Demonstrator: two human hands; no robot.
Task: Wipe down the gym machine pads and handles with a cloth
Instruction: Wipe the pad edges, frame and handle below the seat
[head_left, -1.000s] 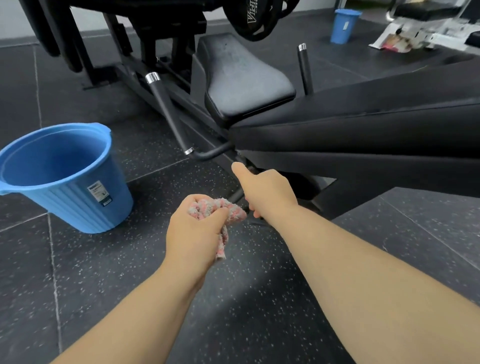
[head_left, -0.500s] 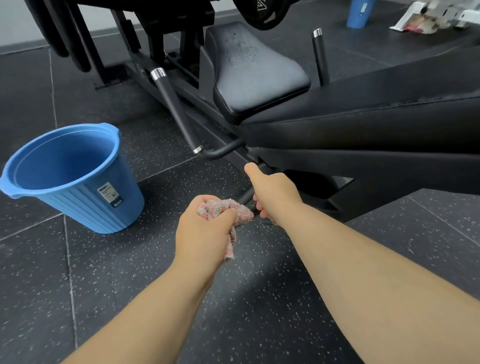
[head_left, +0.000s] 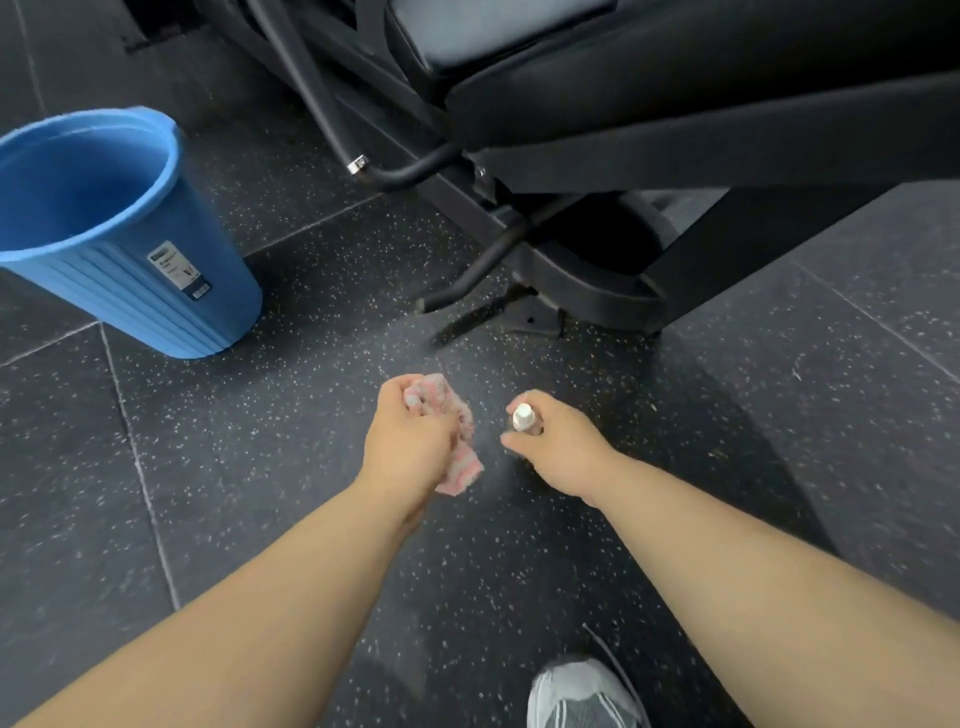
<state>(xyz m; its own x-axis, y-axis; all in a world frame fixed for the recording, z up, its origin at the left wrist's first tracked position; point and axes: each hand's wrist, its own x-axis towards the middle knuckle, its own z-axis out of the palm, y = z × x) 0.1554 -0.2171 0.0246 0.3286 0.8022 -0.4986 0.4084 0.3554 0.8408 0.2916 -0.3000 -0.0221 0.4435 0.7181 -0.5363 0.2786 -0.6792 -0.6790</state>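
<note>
Rubber flooring (head_left: 249, 493), dark and flecked with pale specks, ran in large tiles with thin light seams under everything in that corner of the gym. A blue ribbed bucket (head_left: 93, 280) stood on it to the left, tilted in the wide view, with a small printed label (head_left: 179, 273) on its wall; what lay inside could not be made out.

Behind it rose the black machine: a seat pad (head_left: 498, 31) at the top, a long pad (head_left: 727, 78) stretching off to the right, and a slanted black handle (head_left: 311, 88) ending in a chrome ring where the bar bent back under the padding. The machine's base (head_left: 587, 296) sat flat on the tiles.

The person stood short of all that, both arms out over bare floor. The left hand (head_left: 410, 441) was closed round a bunched pink-and-white cloth (head_left: 462, 465), a loose end hanging below the fist — well clear of the pads and the handle, touching none of them. The right hand (head_left: 561, 447), just beside it but apart, was curled round a small bottle (head_left: 522, 415); only its white top showed above the fingers. A grey shoe (head_left: 587, 696) rested on the tiles near the bottom edge.
</note>
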